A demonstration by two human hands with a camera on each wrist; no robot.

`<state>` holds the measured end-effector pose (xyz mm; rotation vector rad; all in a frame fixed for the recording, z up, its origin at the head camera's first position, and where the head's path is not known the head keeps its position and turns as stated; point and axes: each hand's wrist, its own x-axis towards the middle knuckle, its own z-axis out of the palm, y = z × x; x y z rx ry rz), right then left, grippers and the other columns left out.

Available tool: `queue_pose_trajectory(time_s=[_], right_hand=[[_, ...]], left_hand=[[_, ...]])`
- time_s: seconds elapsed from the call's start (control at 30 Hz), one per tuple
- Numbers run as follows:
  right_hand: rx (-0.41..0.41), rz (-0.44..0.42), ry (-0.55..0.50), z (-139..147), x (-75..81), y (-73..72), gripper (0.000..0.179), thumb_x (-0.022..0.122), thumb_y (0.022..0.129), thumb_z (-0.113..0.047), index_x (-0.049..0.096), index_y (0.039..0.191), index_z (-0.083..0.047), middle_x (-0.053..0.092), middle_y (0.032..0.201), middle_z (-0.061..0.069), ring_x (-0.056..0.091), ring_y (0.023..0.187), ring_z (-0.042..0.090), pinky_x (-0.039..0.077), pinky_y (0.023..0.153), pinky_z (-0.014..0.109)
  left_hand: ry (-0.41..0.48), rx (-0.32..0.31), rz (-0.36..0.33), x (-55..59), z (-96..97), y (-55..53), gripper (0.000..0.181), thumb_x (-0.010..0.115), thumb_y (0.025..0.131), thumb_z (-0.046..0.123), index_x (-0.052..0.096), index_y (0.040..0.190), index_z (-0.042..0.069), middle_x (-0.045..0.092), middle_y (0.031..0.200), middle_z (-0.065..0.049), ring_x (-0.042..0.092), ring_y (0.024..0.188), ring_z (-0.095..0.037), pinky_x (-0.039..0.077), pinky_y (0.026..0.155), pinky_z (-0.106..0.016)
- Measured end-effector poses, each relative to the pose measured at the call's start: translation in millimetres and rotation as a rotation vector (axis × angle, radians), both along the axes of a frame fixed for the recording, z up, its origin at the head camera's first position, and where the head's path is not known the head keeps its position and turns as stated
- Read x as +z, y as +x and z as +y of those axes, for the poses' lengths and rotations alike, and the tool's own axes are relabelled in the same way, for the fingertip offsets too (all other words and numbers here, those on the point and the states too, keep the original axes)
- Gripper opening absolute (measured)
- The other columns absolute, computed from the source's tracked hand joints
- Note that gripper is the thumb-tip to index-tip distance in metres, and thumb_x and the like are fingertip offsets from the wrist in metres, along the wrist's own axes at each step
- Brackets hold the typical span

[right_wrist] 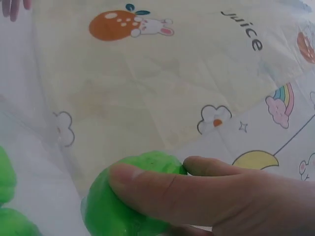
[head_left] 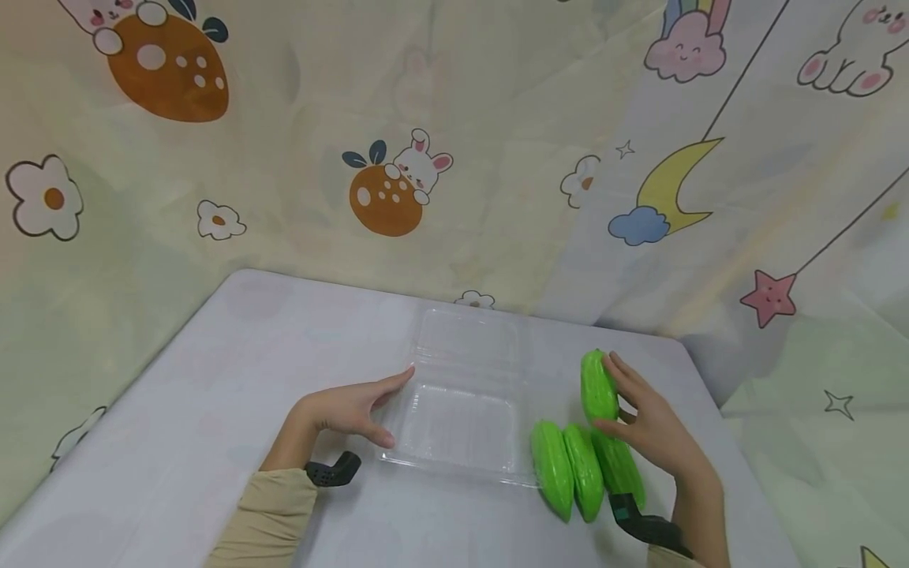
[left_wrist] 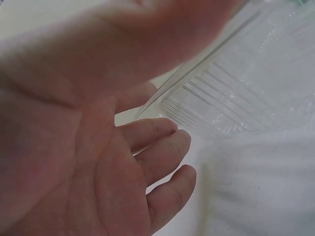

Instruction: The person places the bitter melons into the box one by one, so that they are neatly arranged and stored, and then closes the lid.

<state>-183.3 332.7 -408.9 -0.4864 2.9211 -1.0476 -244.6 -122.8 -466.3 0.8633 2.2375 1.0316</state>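
Observation:
A clear plastic clamshell box (head_left: 458,426) lies with its lid (head_left: 469,335) folded back, away from me. My left hand (head_left: 355,408) is at the box's left edge, thumb and fingers spread; the left wrist view shows relaxed fingers (left_wrist: 162,157) beside the ribbed wall. On the right, my right hand (head_left: 649,418) grips a green bitter melon (head_left: 598,386) between thumb and fingers. The right wrist view has the thumb lying across this melon (right_wrist: 113,206). Below it, more bitter melons lie side by side: one (head_left: 552,469) by the box's corner, another (head_left: 584,473), and a third (head_left: 619,465) partly covered.
A white-covered table (head_left: 298,323) carries everything. Behind it hangs a cloth (head_left: 497,197) printed with rabbits, flowers and a moon. Each wrist wears a black camera mount, the left one (head_left: 334,471) near the box's front left corner.

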Motion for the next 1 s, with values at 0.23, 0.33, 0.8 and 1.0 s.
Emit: queue_pose_trajectory(time_s=[0.23,0.33,0.8,1.0], right_hand=[[0.015,0.0,-0.029,-26.8,0.6,-4.1,0.094,0.073,0.083,-0.028,0.012,0.153,-0.018,0.007,0.161,0.009,0.024,0.141,0.043,0.048,0.093,0.048],[0.016,-0.008,-0.051,-37.0,-0.4,-5.5,0.095,0.073,0.083,-0.026,0.011,0.153,-0.015,0.006,0.161,0.01,0.021,0.142,0.041,0.048,0.094,0.046],[0.029,-0.027,-0.103,-76.0,-10.4,-10.5,0.096,0.075,0.081,-0.022,0.013,0.153,-0.01,0.006,0.16,0.014,0.028,0.139,0.043,0.051,0.092,0.041],[0.045,-0.021,-0.136,-87.8,-16.3,-11.0,0.098,0.077,0.079,-0.015,0.013,0.153,-0.009,0.007,0.16,0.013,0.027,0.141,0.039,0.052,0.091,0.037]], left_hand=[[-0.014,0.003,0.017,-2.6,-0.9,-1.1,0.111,0.08,0.075,0.036,0.004,0.154,0.02,0.007,0.161,-0.003,0.009,0.148,-0.019,0.018,0.118,-0.047],[-0.01,0.005,0.011,-1.7,-0.7,-1.0,0.111,0.08,0.074,0.035,0.005,0.154,0.02,0.008,0.161,-0.002,0.01,0.148,-0.019,0.018,0.118,-0.047],[-0.004,0.002,-0.001,1.7,0.5,0.2,0.11,0.08,0.075,0.033,0.005,0.154,0.016,0.007,0.161,-0.002,0.01,0.148,-0.018,0.017,0.118,-0.047],[-0.002,0.001,-0.011,3.0,1.0,1.1,0.11,0.08,0.075,0.032,0.006,0.154,0.016,0.007,0.161,-0.003,0.009,0.148,-0.018,0.017,0.118,-0.047]])
